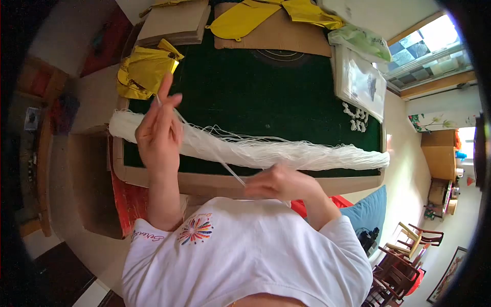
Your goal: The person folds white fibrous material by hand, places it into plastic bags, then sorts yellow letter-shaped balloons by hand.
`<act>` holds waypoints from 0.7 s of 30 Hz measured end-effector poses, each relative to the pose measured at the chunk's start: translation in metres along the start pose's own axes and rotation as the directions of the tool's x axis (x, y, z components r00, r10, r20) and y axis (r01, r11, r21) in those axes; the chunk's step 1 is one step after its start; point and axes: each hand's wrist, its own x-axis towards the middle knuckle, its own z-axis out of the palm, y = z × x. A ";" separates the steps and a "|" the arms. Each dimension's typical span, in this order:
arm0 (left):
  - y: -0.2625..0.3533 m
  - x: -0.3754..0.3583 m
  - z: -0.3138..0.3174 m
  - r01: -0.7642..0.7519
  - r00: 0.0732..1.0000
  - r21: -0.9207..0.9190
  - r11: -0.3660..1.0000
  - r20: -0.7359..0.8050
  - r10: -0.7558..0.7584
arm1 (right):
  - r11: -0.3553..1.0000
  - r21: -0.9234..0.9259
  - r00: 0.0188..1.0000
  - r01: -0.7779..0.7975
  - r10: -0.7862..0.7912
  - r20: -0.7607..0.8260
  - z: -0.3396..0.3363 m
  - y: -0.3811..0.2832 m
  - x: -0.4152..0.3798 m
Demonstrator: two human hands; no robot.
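Observation:
A length of white cord (227, 168) runs slanting between my two hands. My left hand (159, 125) is raised over the left part of the white bundle, its index finger stretched up and the cord passing among its bent fingers. Closer to my body, my right hand (279, 182) pinches the cord's lower end and is somewhat blurred. The thick bundle of white cords (317, 156) lies lengthwise along the near side of the table, some strands looping loose at its upper edge.
Yellow foil pieces (146, 74) lie at the table's left, and more yellow foil (245, 20) rests on cardboard (286, 41) at the far side. Plastic bags (360, 84) and small tied white cords (356, 118) are at the right of the green table top (266, 105).

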 end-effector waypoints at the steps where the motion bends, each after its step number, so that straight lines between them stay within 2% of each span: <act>1: -0.005 0.003 -0.001 -0.051 0.974 0.481 0.875 -0.169 0.150 | 0.997 -0.033 0.996 0.063 -0.060 0.072 0.001 -0.004 0.000; 2: -0.020 0.003 -0.009 -0.088 0.987 0.549 0.831 -0.068 0.149 | 0.997 -0.036 0.995 0.067 -0.065 0.074 -0.002 -0.006 0.000; 3: -0.033 0.000 -0.015 -0.097 0.994 0.592 0.800 0.013 0.112 | 0.979 0.127 0.980 0.160 -0.142 -0.139 -0.008 -0.007 -0.004; 4: -0.037 0.000 -0.015 -0.110 0.993 0.632 0.767 0.093 0.066 | 0.924 0.264 0.918 0.277 -0.173 -0.358 -0.013 -0.009 -0.009; 5: -0.028 -0.008 -0.014 0.024 0.991 0.708 0.706 0.077 -0.112 | 0.968 0.113 0.846 0.223 -0.135 -0.517 -0.026 -0.009 -0.016; 6: -0.024 -0.016 -0.012 0.087 0.960 0.614 0.785 0.157 -0.230 | 0.990 -0.028 0.740 0.137 -0.121 -0.662 -0.039 -0.007 -0.020; 7: -0.020 -0.024 -0.011 0.168 0.908 0.518 0.838 0.250 -0.337 | 0.987 0.083 0.693 0.140 -0.037 -0.720 -0.044 0.000 -0.018; 8: -0.009 -0.028 -0.005 0.203 0.839 0.616 0.761 0.292 -0.460 | 0.969 0.194 0.646 0.151 0.052 -0.761 -0.045 0.007 -0.017; 9: -0.012 -0.033 -0.005 0.202 0.840 0.616 0.761 0.291 -0.458 | 0.960 0.233 0.627 0.153 0.088 -0.774 -0.043 0.011 -0.014; 11: -0.021 -0.042 -0.006 0.165 0.794 0.450 0.877 0.466 -0.389 | 0.967 0.232 0.625 0.109 0.115 -0.772 -0.040 0.014 -0.013; 12: 0.000 -0.037 0.004 0.347 0.652 0.501 0.793 0.479 -0.588 | 0.971 0.229 0.618 0.062 0.143 -0.773 -0.039 0.015 -0.012; 13: 0.005 -0.037 0.004 0.349 0.652 0.500 0.792 0.477 -0.589 | 0.971 0.231 0.619 0.061 0.145 -0.772 -0.037 0.016 -0.008; 15: 0.009 -0.036 0.000 0.640 0.335 0.301 0.707 0.718 -0.609 | 0.948 0.309 0.545 -0.072 0.297 -0.784 -0.034 0.021 0.003; 16: 0.006 -0.036 0.001 0.638 0.334 0.303 0.708 0.720 -0.609 | 0.970 0.195 0.624 -0.145 0.243 -0.742 -0.030 0.032 0.003; 18: -0.011 -0.040 0.006 0.618 0.607 -0.128 0.775 0.705 -0.368 | 0.992 0.045 0.767 -0.121 0.122 -0.629 -0.007 0.044 0.006; 19: -0.015 -0.039 0.009 0.553 0.730 -0.338 0.762 0.637 -0.247 | 0.955 -0.009 0.871 -0.297 0.267 -0.412 -0.005 0.021 0.008; 20: -0.012 -0.029 0.014 0.444 0.796 -0.115 0.888 0.506 -0.333 | 0.889 -0.107 0.888 -0.445 0.423 -0.180 -0.003 -0.002 0.008; 21: -0.022 -0.024 0.015 0.341 0.817 0.072 0.937 0.471 -0.333 | 0.953 -0.145 0.957 -0.267 0.245 -0.155 0.009 0.003 0.005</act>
